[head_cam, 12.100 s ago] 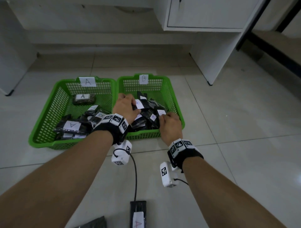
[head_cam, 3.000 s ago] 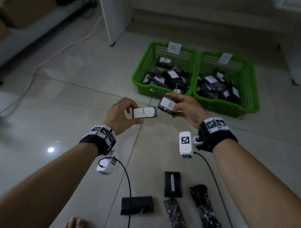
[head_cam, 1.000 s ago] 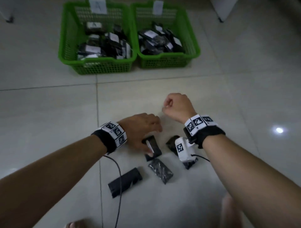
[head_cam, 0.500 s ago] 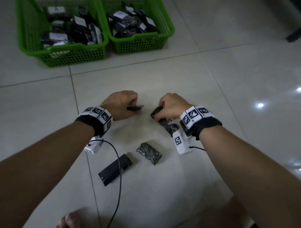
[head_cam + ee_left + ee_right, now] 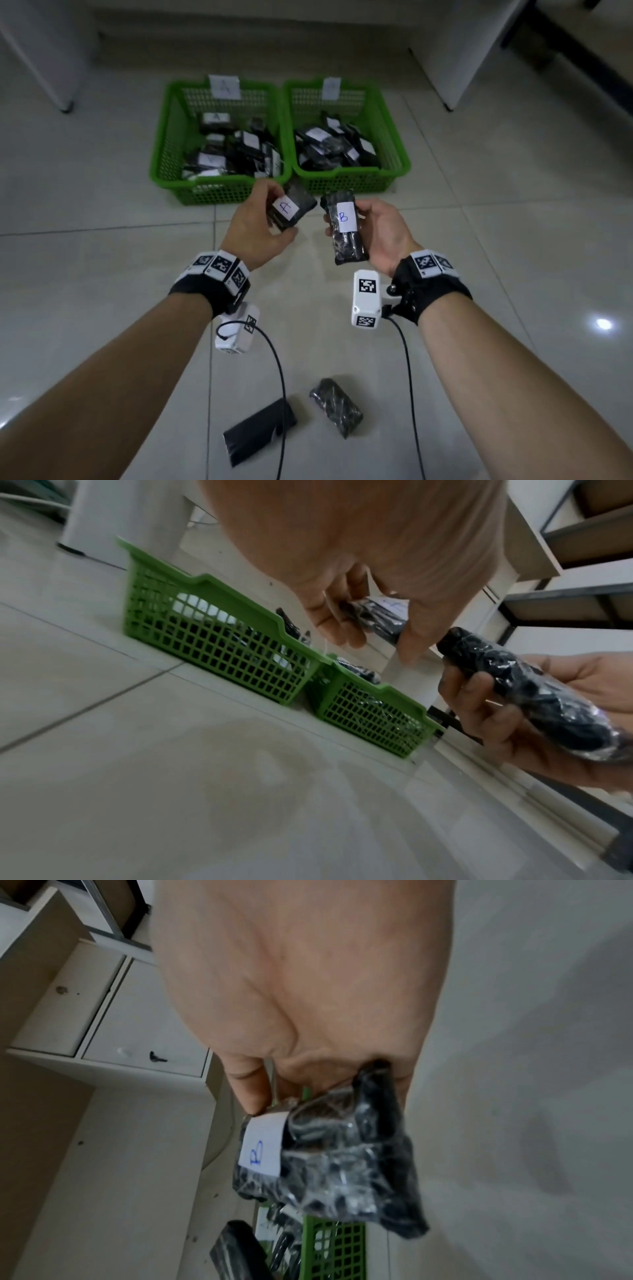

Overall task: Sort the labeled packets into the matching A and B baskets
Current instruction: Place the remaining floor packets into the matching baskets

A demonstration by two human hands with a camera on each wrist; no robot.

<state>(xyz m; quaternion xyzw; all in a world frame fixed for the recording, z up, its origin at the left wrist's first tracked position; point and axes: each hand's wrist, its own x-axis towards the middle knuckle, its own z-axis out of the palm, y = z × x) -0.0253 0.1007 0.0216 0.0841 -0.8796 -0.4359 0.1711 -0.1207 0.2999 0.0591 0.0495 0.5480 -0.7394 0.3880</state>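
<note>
I hold packet A (image 5: 291,209) in my left hand (image 5: 255,226) and packet B (image 5: 346,228) in my right hand (image 5: 385,233), fingers curled round each, labels up to match the baskets (image 5: 171,137).

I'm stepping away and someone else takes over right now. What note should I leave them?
Left hand holds the A packet; right hand holds the B packet, both labels up, short of the baskets.
Basket A on the left and basket B on the right already hold many packets.
Left: drop these two to match, then sort the two packets on the floor; their labels don't show.
</note>
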